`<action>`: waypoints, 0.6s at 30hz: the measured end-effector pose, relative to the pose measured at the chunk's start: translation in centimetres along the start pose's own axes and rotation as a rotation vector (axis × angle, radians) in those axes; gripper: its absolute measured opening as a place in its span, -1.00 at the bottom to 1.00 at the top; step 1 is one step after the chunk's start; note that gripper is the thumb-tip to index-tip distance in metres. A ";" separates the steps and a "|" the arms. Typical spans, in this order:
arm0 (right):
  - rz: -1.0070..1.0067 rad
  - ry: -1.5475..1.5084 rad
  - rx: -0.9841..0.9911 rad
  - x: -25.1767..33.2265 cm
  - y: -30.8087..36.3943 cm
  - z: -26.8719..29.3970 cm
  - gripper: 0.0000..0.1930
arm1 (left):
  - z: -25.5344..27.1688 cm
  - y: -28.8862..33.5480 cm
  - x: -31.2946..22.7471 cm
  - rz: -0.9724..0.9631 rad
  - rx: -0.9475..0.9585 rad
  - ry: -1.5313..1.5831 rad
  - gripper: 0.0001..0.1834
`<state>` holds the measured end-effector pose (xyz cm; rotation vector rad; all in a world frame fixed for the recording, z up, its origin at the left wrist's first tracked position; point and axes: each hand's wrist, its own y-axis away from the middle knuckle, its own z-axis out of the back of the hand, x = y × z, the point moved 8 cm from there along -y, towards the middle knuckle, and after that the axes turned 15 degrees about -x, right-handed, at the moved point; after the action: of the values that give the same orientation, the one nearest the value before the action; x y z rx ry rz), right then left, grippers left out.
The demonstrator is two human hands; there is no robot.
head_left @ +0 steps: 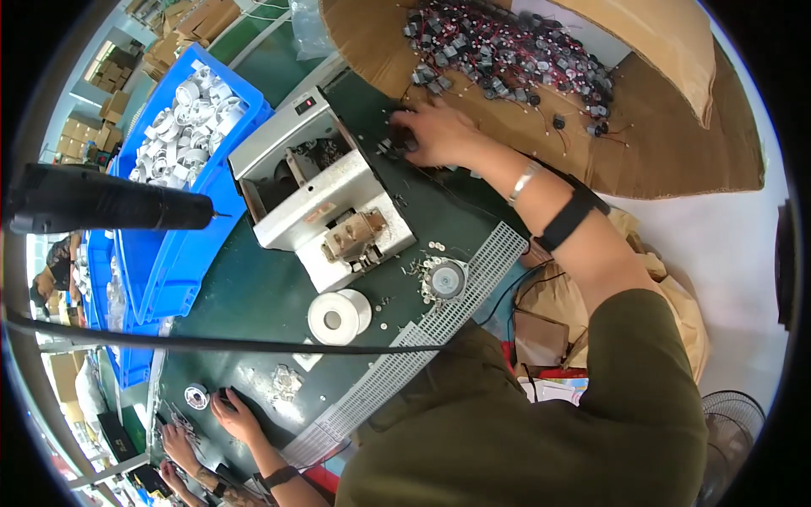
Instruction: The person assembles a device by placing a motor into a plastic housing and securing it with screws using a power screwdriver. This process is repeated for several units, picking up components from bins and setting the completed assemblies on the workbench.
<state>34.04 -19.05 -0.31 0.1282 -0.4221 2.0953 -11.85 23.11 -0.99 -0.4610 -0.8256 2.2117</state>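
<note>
Stretched toward the bench's far side, my right hand [439, 135] has its fingers curled round a small dark part [404, 138], perhaps a motor. Other dark bits lie by its fingertips, close to a metal-cased machine [325, 190]. My left hand [238, 418] rests low on the bench at the near left, fingers bent around a small dark piece [225, 397] that is mostly hidden. Just left of it sits a white round housing [197, 396]. A cardboard box [676, 160] beside my right hand holds a pile of small motors [507, 59] with red and black wires.
A blue bin [253, 101] is full of white plastic rings [190, 127]. An electric screwdriver [110, 200] hangs at left, its cable crossing the view. A white spool [334, 318], a dish of small screws [445, 279] and a perforated strip [405, 342] lie nearer. A co-worker's hand [180, 446] works lower left.
</note>
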 end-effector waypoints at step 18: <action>-0.729 -1.609 -0.545 -9.5 -0.9 2.3 -0.63 | -0.3 0.1 0.2 0.037 -0.017 0.062 -0.66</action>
<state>39.67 -27.08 -0.32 1.4082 -1.5392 0.7148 -11.86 23.34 -1.28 -0.5542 -0.8095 2.2144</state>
